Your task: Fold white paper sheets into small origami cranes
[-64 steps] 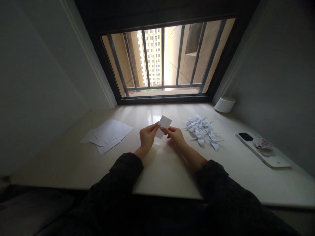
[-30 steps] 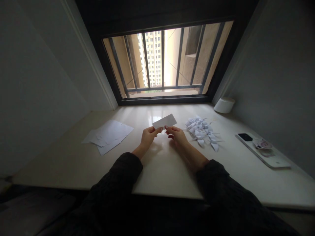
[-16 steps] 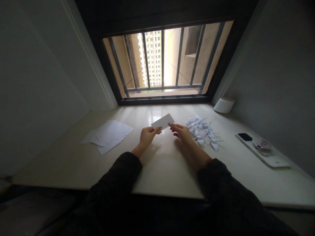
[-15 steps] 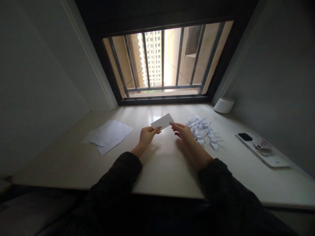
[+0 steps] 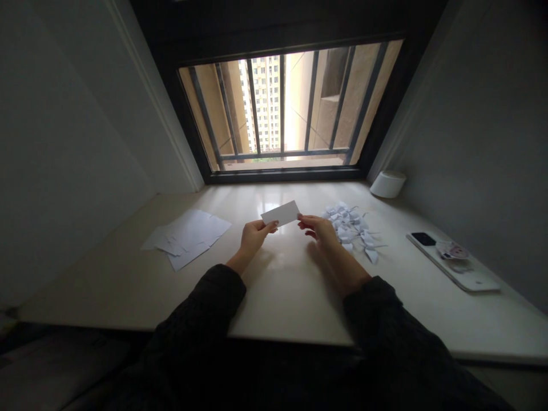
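- Fingers of the left hand [image 5: 269,228] are closed on the left end of a small white paper slip [image 5: 280,213], pinching it.
- Fingers of the right hand [image 5: 306,221] are curled, their tips at or just touching the slip's right end; whether they grip it, I cannot tell.
- Slip: a plain, blank, flat oblong, unfolded, bright white, held in the air between the hands, above the tabletop [image 5: 282,302], rising slightly to the right.
- Left of the hands: loose white paper sheets [image 5: 188,240] lie overlapping on the tabletop.
- Right of the hands: a heap of small folded white paper cranes [image 5: 349,229] sits just beside the right hand.
- Further right: a white smartphone [image 5: 454,268] lies flat, and a white cylindrical container [image 5: 387,184] stands against the wall.
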Demonstrator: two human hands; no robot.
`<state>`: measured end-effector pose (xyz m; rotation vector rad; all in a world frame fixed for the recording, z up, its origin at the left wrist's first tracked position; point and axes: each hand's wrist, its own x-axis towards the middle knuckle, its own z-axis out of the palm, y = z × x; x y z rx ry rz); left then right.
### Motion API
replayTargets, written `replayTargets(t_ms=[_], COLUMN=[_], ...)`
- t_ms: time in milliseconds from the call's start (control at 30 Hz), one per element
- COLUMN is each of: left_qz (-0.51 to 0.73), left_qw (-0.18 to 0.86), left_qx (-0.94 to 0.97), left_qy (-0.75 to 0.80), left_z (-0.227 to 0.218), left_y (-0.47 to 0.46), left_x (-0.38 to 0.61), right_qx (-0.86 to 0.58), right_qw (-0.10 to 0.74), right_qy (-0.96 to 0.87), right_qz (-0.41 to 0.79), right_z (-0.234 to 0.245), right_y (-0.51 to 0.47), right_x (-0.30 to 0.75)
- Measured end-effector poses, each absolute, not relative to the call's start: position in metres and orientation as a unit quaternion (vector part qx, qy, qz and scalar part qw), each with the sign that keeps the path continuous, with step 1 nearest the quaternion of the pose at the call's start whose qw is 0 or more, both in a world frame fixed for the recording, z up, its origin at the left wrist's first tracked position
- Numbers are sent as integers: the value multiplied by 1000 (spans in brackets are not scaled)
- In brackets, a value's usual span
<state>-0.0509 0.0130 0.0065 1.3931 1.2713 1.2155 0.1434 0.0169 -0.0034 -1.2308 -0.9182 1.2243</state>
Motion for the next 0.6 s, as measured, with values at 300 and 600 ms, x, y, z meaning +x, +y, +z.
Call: replayTargets(t_ms=[300,600], left_qz=[506,522], left_qw=[382,427], left_qx=[592,551], left_qy=[498,491], left_z=[-4,5], left_y=[17,17], left_x=[-54,-57], right_qx=[-512,-481], right_qw=[527,432], right_qy=[-488,-579], right_qz=[471,498], right_z=[0,-6], right_y=[16,5], right_x=[136,122])
